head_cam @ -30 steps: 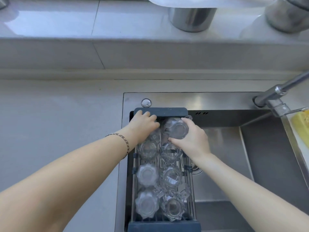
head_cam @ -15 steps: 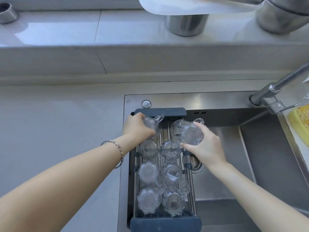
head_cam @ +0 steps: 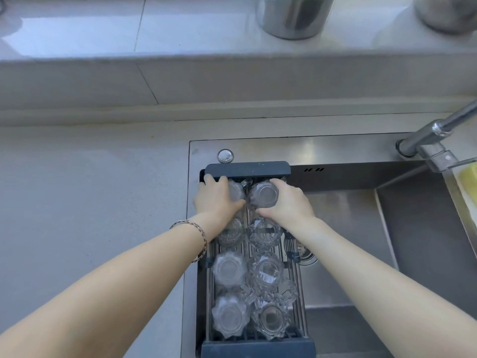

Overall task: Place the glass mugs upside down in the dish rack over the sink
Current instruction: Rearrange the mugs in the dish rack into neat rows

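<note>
A pale grey countertop (head_cam: 77, 202) was seen at the far left, bare as far as the frame showed. A beaded bracelet (head_cam: 198, 236) was worn on the left wrist, and the left hand (head_cam: 215, 198) was wrapped over a glass mug (head_cam: 236, 191) at the far left corner of the dish rack (head_cam: 246, 169); most of that mug was hidden under the palm, so its orientation could only be taken as probably base-up. Beside it, touching or nearly so, a second glass mug (head_cam: 263, 193) was held base-up by the right hand (head_cam: 289, 202), fingers curled round its side and its rim hidden below. Six more mugs (head_cam: 229, 270) were set upside down in two rows nearer the camera, their handles hard to separate through the overlapping glass; the top of the nearest left-row mug behind the wrist was partly covered by the left forearm. The rack was laid across the left side of the steel sink (head_cam: 361, 228), its near end cut off by the lower edge. A faucet (head_cam: 436, 133) was cut off at the right edge, as was a yellow sponge (head_cam: 468, 182). Two metal containers (head_cam: 291, 16) on the ledge were cropped at the top.
</note>
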